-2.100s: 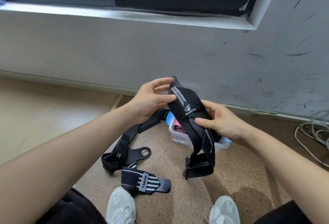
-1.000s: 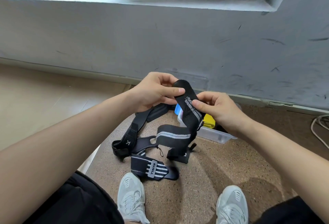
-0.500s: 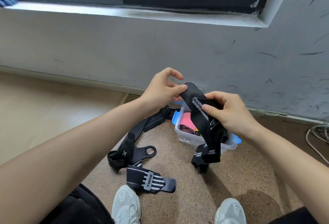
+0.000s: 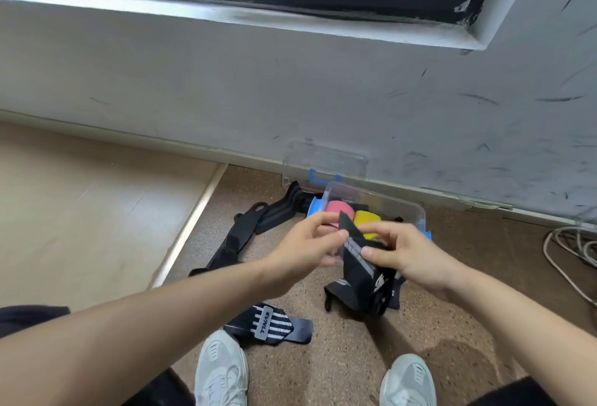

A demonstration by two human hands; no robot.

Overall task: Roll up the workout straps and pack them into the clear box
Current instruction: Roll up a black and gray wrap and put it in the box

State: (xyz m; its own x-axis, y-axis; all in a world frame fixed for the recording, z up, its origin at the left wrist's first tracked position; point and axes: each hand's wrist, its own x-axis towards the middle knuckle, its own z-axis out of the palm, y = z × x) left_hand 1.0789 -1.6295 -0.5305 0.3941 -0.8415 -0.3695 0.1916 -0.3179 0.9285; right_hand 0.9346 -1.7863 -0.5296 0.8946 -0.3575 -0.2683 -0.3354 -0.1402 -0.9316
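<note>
A black strap with grey stripes (image 4: 357,263) is held between both hands just in front of the clear box (image 4: 400,204). My left hand (image 4: 303,250) pinches its upper end; my right hand (image 4: 407,253) grips it from the right, thumb pressed on the striped face. The strap's loose tail (image 4: 361,295) hangs down to the floor. Inside the box lie a pink roll (image 4: 337,206) and a yellow roll (image 4: 366,217). A second striped strap (image 4: 268,328) lies flat by my left shoe. Long black straps (image 4: 248,231) trail left of the box.
The box's clear lid (image 4: 323,160) with a blue clip leans against the grey wall behind it. White cables (image 4: 568,250) lie at the right. My two white shoes (image 4: 223,373) stand at the bottom. A raised beige floor panel (image 4: 80,205) fills the left.
Both hands have come lower with the strap, down in front of the box. The strap is gathered shorter between them, and its tail now reaches the floor.
</note>
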